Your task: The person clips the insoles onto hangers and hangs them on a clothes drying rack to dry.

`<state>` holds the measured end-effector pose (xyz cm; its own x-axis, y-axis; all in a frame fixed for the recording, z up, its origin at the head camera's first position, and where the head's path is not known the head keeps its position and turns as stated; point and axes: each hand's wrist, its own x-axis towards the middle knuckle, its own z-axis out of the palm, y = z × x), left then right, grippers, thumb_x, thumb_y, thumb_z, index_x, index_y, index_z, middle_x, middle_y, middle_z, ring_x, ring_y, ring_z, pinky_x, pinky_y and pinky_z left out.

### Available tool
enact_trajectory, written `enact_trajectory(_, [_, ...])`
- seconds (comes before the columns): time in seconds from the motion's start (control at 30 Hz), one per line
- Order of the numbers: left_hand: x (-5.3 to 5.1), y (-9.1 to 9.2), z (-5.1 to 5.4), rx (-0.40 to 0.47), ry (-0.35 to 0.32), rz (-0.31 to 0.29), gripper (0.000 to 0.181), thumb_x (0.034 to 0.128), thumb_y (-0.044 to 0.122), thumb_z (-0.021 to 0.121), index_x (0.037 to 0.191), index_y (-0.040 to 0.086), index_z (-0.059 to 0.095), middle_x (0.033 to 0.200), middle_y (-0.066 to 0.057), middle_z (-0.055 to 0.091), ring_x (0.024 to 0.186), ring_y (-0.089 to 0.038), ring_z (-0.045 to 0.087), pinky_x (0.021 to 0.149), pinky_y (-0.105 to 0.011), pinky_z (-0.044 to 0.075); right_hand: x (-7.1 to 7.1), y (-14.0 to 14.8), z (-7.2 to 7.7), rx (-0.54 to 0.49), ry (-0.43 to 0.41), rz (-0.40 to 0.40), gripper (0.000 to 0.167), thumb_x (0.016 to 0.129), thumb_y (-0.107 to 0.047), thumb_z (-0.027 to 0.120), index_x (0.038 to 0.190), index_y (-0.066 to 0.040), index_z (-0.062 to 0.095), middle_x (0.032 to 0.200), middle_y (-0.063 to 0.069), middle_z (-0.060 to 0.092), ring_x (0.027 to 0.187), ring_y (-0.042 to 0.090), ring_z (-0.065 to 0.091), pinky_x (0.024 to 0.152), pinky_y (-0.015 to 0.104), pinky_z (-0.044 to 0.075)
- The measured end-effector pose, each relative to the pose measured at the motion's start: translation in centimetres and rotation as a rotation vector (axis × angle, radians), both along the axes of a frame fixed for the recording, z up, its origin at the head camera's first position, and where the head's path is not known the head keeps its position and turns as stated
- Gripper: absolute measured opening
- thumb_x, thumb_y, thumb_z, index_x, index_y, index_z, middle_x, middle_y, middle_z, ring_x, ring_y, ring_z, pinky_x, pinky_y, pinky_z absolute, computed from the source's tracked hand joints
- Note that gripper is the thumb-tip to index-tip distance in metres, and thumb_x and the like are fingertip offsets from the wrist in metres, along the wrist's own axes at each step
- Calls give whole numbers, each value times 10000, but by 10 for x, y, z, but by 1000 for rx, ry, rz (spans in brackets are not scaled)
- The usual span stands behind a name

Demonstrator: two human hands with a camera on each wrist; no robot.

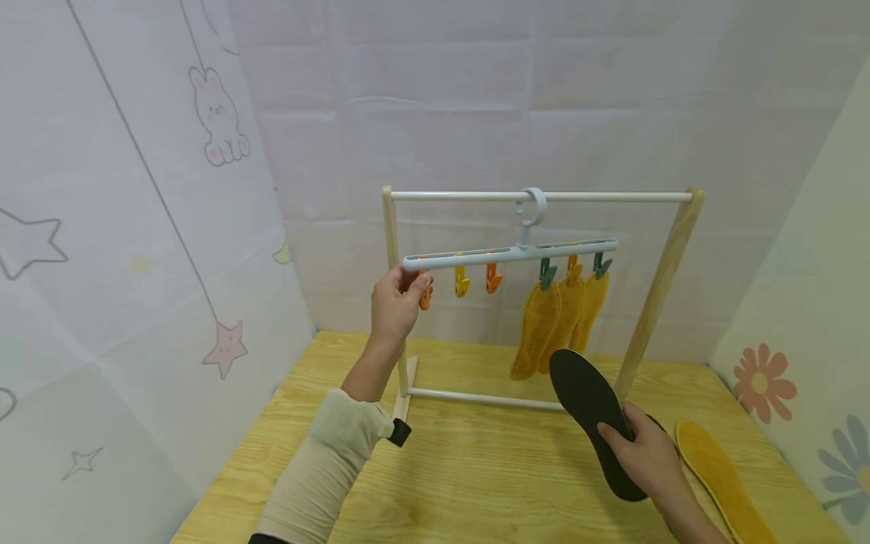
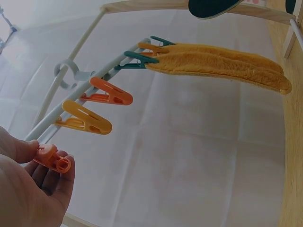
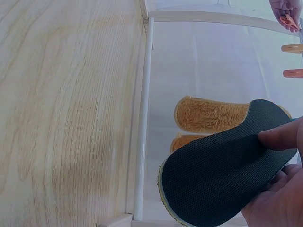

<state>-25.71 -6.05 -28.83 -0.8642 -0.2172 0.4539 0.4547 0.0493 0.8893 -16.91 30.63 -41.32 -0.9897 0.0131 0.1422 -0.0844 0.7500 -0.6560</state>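
Note:
My left hand (image 1: 394,308) pinches an orange clip (image 2: 48,157) at the left end of a pale blue hanger (image 1: 469,259). Beside it on the hanger are a yellow clip (image 2: 87,119) and another orange clip (image 2: 111,92), both holding nothing. Several fuzzy mustard insoles (image 1: 540,329) hang from green and orange clips on the hanger's right half. Low on the right, my right hand (image 1: 646,455) grips an insole (image 3: 213,172), its dark mesh underside turned up and its thumb laid across it.
The hanger hooks over the white top bar (image 1: 448,196) of a wooden rack (image 1: 655,302) on the wood-grain table (image 1: 462,468). A mustard insole (image 1: 720,480) lies at the table's right, with a dark edge partly hidden behind my right hand.

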Motion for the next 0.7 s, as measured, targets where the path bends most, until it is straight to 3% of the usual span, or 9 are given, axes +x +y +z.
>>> enact_trajectory(0.33, [1, 0, 1, 8, 16, -8, 208, 979, 91, 671, 1146, -31, 680, 857, -89, 659, 654, -144, 553, 562, -211, 443, 3, -6, 4, 3, -41, 22, 597, 1001, -435, 621, 1409, -15, 503, 1396, 285, 557, 1183, 511, 571, 891, 611, 494])
enact_trajectory(0.47, [0, 0, 0, 6, 17, -5, 203, 982, 69, 661, 1118, -81, 664, 837, -82, 648, 643, -135, 545, 553, -203, 430, 2, -9, 3, 0, -22, 34, 546, 1000, -427, 630, 1350, -19, 538, 1366, 276, 586, 1147, 488, 597, 874, 591, 506])
enact_trajectory(0.7, [0, 1, -1, 11, 29, -2, 177, 982, 66, 660, 1109, -57, 672, 815, -68, 633, 627, -130, 537, 545, -198, 414, -1, -14, 1, -27, -14, 41, 443, 990, -383, 661, 1267, -49, 572, 1275, 232, 657, 1053, 394, 654, 811, 507, 529])
